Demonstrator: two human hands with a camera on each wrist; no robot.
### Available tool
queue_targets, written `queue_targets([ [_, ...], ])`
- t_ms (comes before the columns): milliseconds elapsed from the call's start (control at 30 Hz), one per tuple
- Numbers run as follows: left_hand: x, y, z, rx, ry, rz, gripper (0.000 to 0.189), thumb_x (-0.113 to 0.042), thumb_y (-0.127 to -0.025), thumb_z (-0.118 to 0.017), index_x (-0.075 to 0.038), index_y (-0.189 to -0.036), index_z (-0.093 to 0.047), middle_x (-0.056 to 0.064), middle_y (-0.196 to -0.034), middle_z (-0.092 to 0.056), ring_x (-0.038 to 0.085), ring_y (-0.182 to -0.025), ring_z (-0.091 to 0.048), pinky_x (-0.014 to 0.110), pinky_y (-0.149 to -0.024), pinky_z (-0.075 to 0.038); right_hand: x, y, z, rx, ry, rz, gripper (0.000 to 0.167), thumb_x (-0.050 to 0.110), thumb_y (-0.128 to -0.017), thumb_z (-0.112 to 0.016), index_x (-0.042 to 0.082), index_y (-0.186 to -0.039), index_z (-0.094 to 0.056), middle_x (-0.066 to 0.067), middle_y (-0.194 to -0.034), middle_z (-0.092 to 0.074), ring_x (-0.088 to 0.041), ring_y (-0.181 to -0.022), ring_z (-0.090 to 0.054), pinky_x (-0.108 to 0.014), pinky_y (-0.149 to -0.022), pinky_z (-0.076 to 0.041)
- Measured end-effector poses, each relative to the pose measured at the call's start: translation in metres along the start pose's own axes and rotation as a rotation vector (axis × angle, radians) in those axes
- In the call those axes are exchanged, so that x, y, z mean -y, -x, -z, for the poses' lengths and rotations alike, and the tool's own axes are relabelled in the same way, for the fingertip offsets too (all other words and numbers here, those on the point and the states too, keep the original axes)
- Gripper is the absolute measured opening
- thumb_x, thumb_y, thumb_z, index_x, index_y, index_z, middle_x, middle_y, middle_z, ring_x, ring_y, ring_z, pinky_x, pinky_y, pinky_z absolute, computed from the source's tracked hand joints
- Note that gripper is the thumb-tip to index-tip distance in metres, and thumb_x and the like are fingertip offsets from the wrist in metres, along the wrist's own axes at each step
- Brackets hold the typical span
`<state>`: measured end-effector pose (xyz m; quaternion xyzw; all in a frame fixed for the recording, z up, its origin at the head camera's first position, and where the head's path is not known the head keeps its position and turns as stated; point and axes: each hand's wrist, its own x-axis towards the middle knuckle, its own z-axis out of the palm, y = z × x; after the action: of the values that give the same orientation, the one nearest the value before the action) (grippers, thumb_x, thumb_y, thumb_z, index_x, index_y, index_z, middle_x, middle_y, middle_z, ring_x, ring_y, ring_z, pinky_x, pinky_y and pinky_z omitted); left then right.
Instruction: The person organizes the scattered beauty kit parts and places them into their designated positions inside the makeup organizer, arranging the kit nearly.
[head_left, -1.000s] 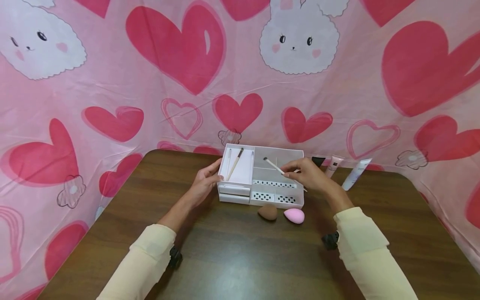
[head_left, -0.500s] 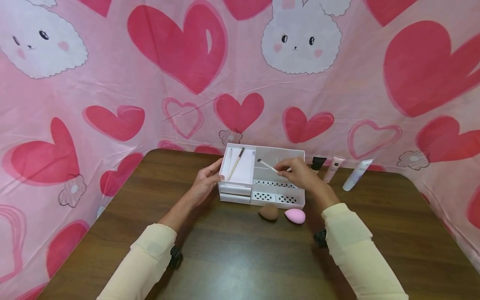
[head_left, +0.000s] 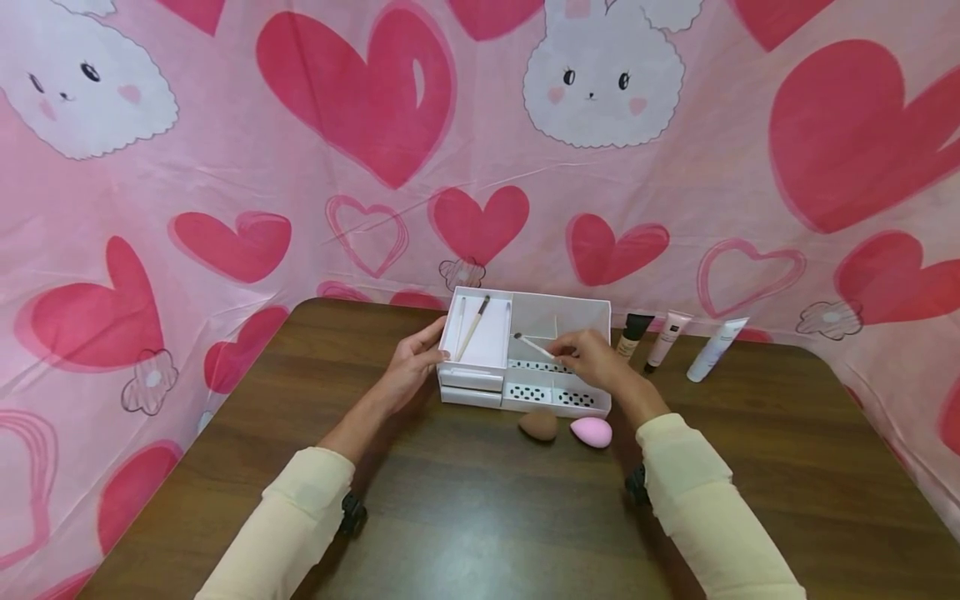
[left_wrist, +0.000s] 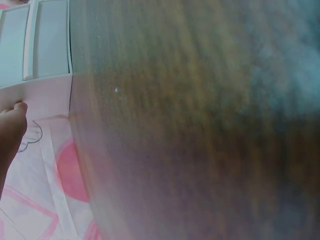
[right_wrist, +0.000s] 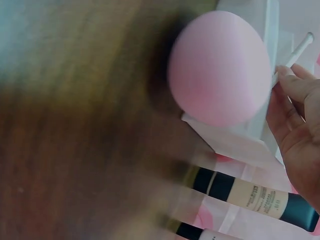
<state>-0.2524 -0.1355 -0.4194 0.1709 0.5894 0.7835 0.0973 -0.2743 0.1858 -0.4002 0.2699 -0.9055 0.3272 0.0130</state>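
A white makeup organizer [head_left: 471, 397] stands near the back of the table, with a shallow top tray on the left, two drawer fronts below it and open compartments on the right. My left hand [head_left: 408, 365] rests against its left side, thumb at the front corner of the tray. Over the right compartments my right hand [head_left: 596, 364] pinches a makeup brush [head_left: 536, 345], white-handled with a dark tip that points left. In the right wrist view, part of the brush's pale handle [right_wrist: 301, 49] shows beyond the fingers. Another brush [head_left: 472, 329] lies slanted in the tray.
A brown makeup sponge [head_left: 538, 425] and a pink one [head_left: 592, 432] lie before the organizer. Right of it stand a black-capped beige tube [head_left: 632, 335], a pink tube [head_left: 667, 340] and a white tube [head_left: 715, 352]. A heart-print cloth [head_left: 360, 100] hangs behind the table.
My right hand has moved left and down toward the front compartments with the brush, uncovering more of the black-capped tube. The left hand keeps its place.
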Motion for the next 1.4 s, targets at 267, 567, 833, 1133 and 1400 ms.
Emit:
queue_targets([
  [267,0.0,-0.0005,-0.0005,0.002,0.005,-0.005,0.072,0.012,-0.093,-0.042,0.008,-0.159,-0.014,0.022,-0.171,-0.011,0.035,-0.157,-0.012,0.007,-0.099,-0.043,-0.004,0.0016,-0.0095,0.022,0.035,0.012,0.018,-0.008,-0.087,-0.068,-0.005,-0.103,-0.077,-0.019,-0.097,-0.078,-0.027,-0.088,-0.072,-0.047,-0.085,-0.06],
  [567,-0.0008,0.0009,-0.0011,0.001,0.009,0.0,0.072,0.012,-0.093,-0.042,0.008,-0.159,-0.014,0.022,-0.17,-0.011,0.034,-0.157,-0.013,0.007,-0.099,-0.043,-0.0053,0.0013,-0.0098,0.054,0.051,0.009,0.018,-0.007,-0.088,-0.069,-0.003,-0.103,-0.078,-0.017,-0.095,-0.078,-0.024,-0.087,-0.071,-0.045,-0.084,-0.06],
  [833,-0.0009,0.0,-0.0007,0.001,0.001,0.006,0.071,0.012,-0.093,-0.041,0.008,-0.159,-0.014,0.022,-0.17,-0.012,0.034,-0.157,-0.013,0.008,-0.1,-0.044,-0.0063,-0.0047,-0.0062,0.115,0.048,-0.008,0.016,-0.005,-0.088,-0.07,-0.003,-0.102,-0.078,-0.016,-0.094,-0.078,-0.024,-0.087,-0.071,-0.043,-0.084,-0.06],
  [1133,-0.0011,-0.0004,-0.0005,0.007,0.002,0.003,0.072,0.013,-0.093,-0.041,0.009,-0.159,-0.013,0.022,-0.17,-0.01,0.035,-0.157,-0.011,0.007,-0.099,-0.044,-0.0034,-0.0054,-0.0041,0.137,0.018,-0.049,0.015,-0.005,-0.089,-0.07,-0.005,-0.102,-0.077,-0.018,-0.097,-0.078,-0.024,-0.089,-0.071,-0.043,-0.085,-0.06],
  [1400,-0.0027,0.0003,-0.0013,0.004,-0.008,0.009,0.072,0.013,-0.093,-0.041,0.008,-0.159,-0.013,0.021,-0.171,-0.009,0.035,-0.157,-0.012,0.008,-0.099,-0.043,-0.0029,-0.002,-0.0021,0.097,-0.04,-0.053,0.02,-0.006,-0.089,-0.069,-0.008,-0.108,-0.074,-0.019,-0.093,-0.076,-0.024,-0.087,-0.069,-0.036,-0.082,-0.058],
])
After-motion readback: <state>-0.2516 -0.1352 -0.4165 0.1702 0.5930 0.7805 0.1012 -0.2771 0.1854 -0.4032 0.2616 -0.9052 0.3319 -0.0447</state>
